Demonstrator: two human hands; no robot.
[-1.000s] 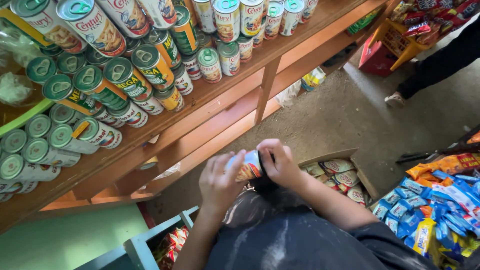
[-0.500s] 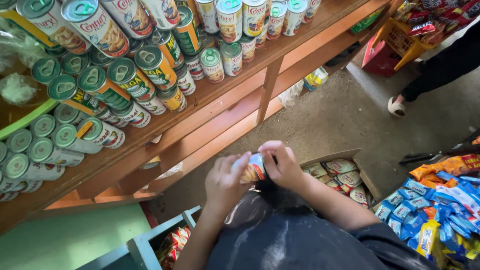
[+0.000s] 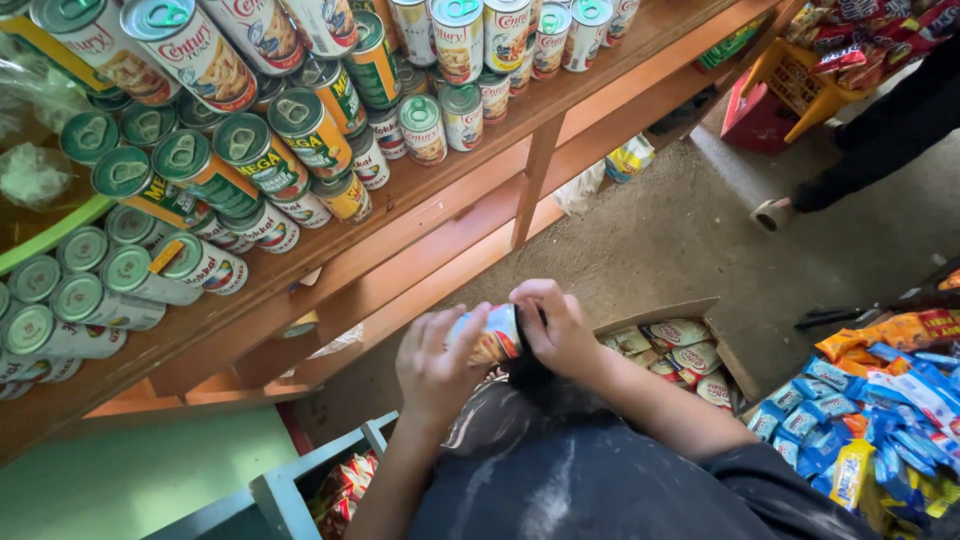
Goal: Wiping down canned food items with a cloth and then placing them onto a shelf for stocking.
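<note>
My left hand [image 3: 437,362] and my right hand [image 3: 556,327] both grip one small can [image 3: 489,337] with a colourful label, held sideways in front of my chest. The left hand cups its left end and the right hand's fingers wrap over its right end. Above and to the left runs a wooden shelf [image 3: 420,195] crowded with stacked cans [image 3: 300,125]. Below the can my dark shirt [image 3: 590,470] hides the floor.
A cardboard box [image 3: 672,345] of round packets lies on the floor at right. Blue snack packets [image 3: 850,420] pile at far right. A grey crate [image 3: 300,480] of wrapped snacks sits lower left. Another person's leg and shoe [image 3: 800,195] stand near a red and yellow basket [image 3: 775,95].
Both hands have stayed together on the can and shifted slightly lower and right in view. The other person's foot has moved a little.
</note>
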